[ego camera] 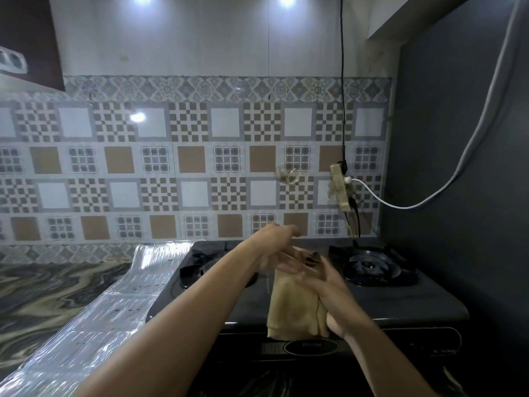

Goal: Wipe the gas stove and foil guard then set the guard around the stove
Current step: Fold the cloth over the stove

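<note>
On the left, the marbled counter is carrying the foil guard, which is lying flat and stretched out beside the gas stove, its far end touching the stove's left edge; it is not yet standing around anything. Moving right, the left hand is reaching over the middle of the stove, its fingers blurred but seeming to be pinching the top edge of a tan cloth. The right hand is holding the same cloth from the other side, fingers loosely curled on it, so the cloth is hanging between both hands above the stove's front. Further right, the right burner is sitting bare, and above it a power strip with cables is dangling against the tiled wall.

Judging from this, wiping is about to begin. The hanging cloth could be snagging on a burner grate, and a sweep toward the back right could be brushing the low cables. The thin foil could crease if pressed hard while flat
</note>
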### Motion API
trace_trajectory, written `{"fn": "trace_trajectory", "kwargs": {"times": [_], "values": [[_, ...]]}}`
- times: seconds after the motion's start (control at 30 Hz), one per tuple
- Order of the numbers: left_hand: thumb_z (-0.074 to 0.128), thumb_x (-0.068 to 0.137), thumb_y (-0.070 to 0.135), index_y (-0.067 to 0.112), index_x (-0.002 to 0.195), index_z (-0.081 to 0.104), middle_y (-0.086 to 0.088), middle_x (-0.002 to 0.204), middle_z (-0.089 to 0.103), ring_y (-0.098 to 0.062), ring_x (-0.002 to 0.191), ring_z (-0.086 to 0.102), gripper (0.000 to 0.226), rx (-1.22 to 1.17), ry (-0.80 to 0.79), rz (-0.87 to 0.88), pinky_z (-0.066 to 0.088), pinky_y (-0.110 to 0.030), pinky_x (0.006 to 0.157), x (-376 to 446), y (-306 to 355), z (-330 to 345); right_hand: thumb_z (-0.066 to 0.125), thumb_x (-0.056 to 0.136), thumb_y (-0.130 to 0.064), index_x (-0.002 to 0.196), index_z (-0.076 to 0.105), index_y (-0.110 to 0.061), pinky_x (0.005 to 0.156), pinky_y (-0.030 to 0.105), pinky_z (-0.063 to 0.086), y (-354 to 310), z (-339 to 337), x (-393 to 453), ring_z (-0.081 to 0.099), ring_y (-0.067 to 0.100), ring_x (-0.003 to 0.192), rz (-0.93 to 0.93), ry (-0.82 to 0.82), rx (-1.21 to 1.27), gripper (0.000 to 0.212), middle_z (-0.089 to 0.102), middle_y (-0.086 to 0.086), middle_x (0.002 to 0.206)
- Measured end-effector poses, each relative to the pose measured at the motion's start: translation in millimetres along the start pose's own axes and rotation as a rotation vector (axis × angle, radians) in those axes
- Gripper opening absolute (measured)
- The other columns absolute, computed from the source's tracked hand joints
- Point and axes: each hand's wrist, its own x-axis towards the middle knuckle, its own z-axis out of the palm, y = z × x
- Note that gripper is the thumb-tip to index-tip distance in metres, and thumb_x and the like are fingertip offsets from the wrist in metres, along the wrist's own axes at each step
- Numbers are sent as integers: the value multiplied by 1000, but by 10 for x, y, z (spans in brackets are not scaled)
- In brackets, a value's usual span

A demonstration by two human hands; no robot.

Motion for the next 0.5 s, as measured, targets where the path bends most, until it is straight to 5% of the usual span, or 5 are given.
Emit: {"fn": "trace_trajectory", "kwargs": {"times": [0.07,0.17,0.27,0.4,0.5], "values": [[46,100,22,19,129,44,-23,101,68,-31,86,70,29,-25,-33,85,60,-40,75,-100,-9,0,52,86,11,122,58,-6,90,41,50,22,-71,21,65,31,103,37,76,71,41,67,19,113],[60,93,20,12,140,42,-9,105,69,-20,95,67,51,178,211,389,56,-30,81,-12,-266,-124,49,89,6,111,62,-5,70,39,54,-69,-141,56,65,32,83,129,180,186,28,69,18,93],[75,72,55,14,132,54,1,105,67,-16,93,63,76,85,11,209,53,-32,78,74,-635,-127,53,89,0,109,61,-4,57,33,54,-163,-193,87,66,30,73,152,205,208,22,68,18,85],[66,88,38,12,84,75,-1,78,71,-11,68,65,27,-165,-173,86,50,-23,62,102,-793,-3,55,88,0,112,61,-2,60,34,55,-257,-256,107,66,29,74,144,202,130,25,69,17,84],[66,90,26,15,74,74,-3,78,72,-12,69,67,21,-196,-163,108,53,-24,62,131,-730,59,58,89,-2,121,56,-3,63,35,55,-278,-305,70,66,28,78,159,200,80,33,69,17,89]]}}
